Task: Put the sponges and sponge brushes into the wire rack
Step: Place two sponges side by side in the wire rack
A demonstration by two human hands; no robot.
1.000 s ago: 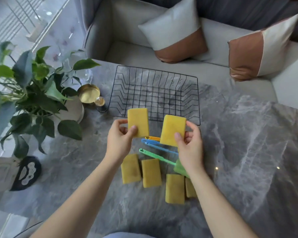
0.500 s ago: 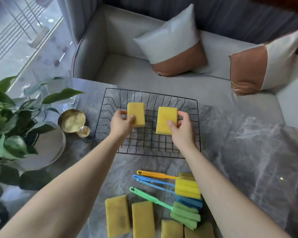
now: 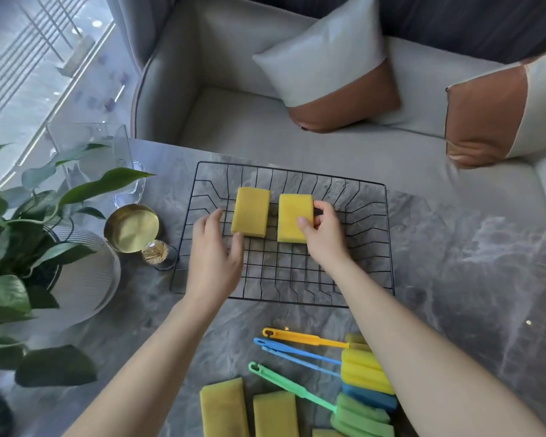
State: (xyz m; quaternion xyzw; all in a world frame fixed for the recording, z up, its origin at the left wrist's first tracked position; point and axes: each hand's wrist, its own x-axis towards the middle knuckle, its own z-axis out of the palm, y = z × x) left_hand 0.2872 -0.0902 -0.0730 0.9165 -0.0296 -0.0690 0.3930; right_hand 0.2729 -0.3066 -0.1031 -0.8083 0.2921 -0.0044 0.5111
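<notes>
Both yellow rectangular sponges sit in the far half of the black wire rack (image 3: 388, 234). My right hand (image 3: 323, 234) pinches the right sponge (image 3: 292, 216); my left hand (image 3: 215, 250) is spread open beside the left sponge (image 3: 251, 211). A careless release could tip one between wires. The near rack half is free, and the long-handled sponge brushes (image 3: 300, 351) lie under my right forearm.

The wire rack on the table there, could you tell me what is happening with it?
A person is loading the wire rack. Two yellow sponges sit in it: the right hand grips one, the left hand is open beside the other. More sponges and the sponge brushes wait on the table.
</notes>
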